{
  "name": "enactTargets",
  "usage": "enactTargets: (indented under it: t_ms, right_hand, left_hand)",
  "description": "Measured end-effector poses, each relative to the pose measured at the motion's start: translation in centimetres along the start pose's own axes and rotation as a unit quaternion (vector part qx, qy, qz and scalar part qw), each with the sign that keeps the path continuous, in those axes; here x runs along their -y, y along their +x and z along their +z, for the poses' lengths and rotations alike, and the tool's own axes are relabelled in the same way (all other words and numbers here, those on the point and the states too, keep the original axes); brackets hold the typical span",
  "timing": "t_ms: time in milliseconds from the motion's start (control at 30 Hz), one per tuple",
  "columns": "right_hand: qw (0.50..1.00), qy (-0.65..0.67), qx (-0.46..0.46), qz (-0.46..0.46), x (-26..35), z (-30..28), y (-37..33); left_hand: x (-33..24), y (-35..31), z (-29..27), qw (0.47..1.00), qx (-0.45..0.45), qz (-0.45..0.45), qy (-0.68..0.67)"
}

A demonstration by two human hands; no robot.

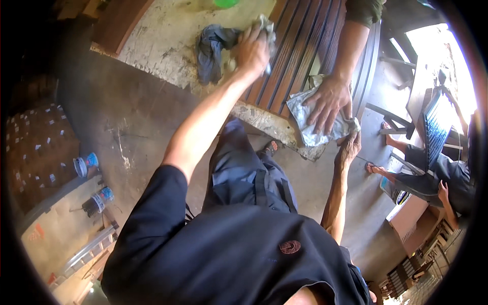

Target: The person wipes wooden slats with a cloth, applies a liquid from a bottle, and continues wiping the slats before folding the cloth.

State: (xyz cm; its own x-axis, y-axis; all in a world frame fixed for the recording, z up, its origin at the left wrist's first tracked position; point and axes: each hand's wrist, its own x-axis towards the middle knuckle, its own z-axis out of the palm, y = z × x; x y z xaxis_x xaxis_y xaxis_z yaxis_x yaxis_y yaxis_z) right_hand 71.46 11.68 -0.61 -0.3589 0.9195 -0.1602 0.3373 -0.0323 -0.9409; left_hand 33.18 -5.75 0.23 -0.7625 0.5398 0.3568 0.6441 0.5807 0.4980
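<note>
My left hand (254, 51) is closed round a crumpled pale rag (268, 25), slightly blurred, at the left edge of a slatted brown wooden panel (290, 46). Beside it a dark grey cloth (209, 53) lies bunched on the worn tabletop (157, 48). At the panel's near right corner, my right hand (349, 146) has its fingers closed at the corner of a light grey-blue cloth (307, 129). A co-worker's hand (328, 101), reaching in from the far side, lies spread on that same cloth.
A green object (225, 2) stands at the table's far edge. Left on the floor are paint-stained buckets (96, 202) and a brown panel with pale specks (38, 147). Another person (447, 183) sits at the right with a dark slatted piece (437, 129). Wooden furniture (414, 223) stands lower right.
</note>
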Motion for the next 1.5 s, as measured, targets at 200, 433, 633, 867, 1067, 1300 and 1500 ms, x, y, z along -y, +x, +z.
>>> enactTargets:
  t_ms: [200,433,633,867,1067,1300,1500]
  right_hand:
    - [0.996,0.024,-0.078,-0.030,-4.2,-1.2,1.8]
    - [0.999,0.017,-0.044,-0.003,-1.4,0.0,0.7]
    - [0.996,0.044,-0.075,-0.014,-1.4,0.1,0.8]
    - [0.997,0.035,-0.059,-0.041,-3.0,-1.4,0.8]
    - [0.997,0.032,-0.034,-0.069,-1.4,-1.7,0.7]
    - [0.994,0.050,-0.056,-0.082,-2.4,-3.2,1.3]
    - [0.997,0.058,-0.028,-0.044,-3.2,-4.7,1.9]
  left_hand:
    - [-0.7,-14.7,-7.7,0.995,0.024,0.096,0.013]
    - [0.2,-2.3,0.2,0.991,0.002,0.133,0.030]
    - [-0.8,-10.3,-1.4,0.986,0.084,0.146,-0.015]
    - [-2.7,-22.3,-11.7,0.977,0.112,0.127,-0.130]
    - [-9.3,-11.3,-3.1,0.981,0.028,0.170,-0.089]
    - [-10.9,-21.4,-2.1,0.969,0.099,0.213,-0.075]
    - [-13.5,-21.7,-4.2,0.978,0.103,0.114,-0.141]
